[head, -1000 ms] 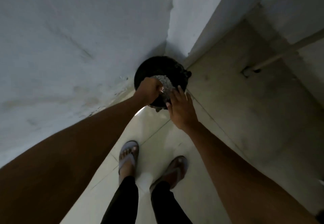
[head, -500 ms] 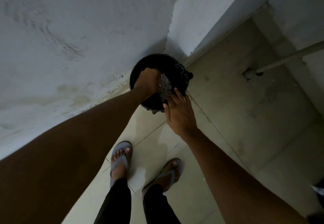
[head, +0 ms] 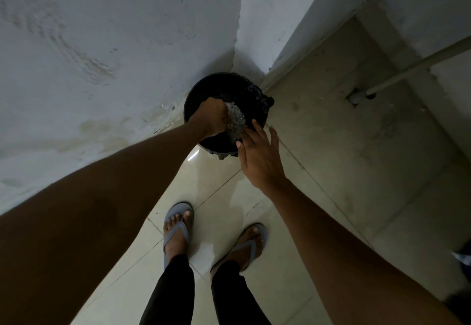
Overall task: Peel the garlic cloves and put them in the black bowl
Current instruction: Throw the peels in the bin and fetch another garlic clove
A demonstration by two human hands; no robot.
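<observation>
A black round bin [head: 219,87] lined with a black bag stands on the floor in the wall corner. Over its opening my left hand [head: 211,117] grips a clear, textured, glinting dish [head: 235,121] tilted on edge. What the dish holds is hidden. My right hand [head: 258,155] has its fingers straight, with the fingertips against the dish's lower edge at the bin's near rim. No garlic cloves show.
White walls meet just behind the bin. I stand on pale glossy floor tiles [head: 219,197] in grey flip-flops [head: 178,228]. To the right lies a duller grey floor with a white pipe [head: 418,66] running down to a drain.
My left hand has tipped the dish further on edge over the bin. The right hand has slid slightly down along the dish's edge, fingers spreading. The view has shifted a little.
</observation>
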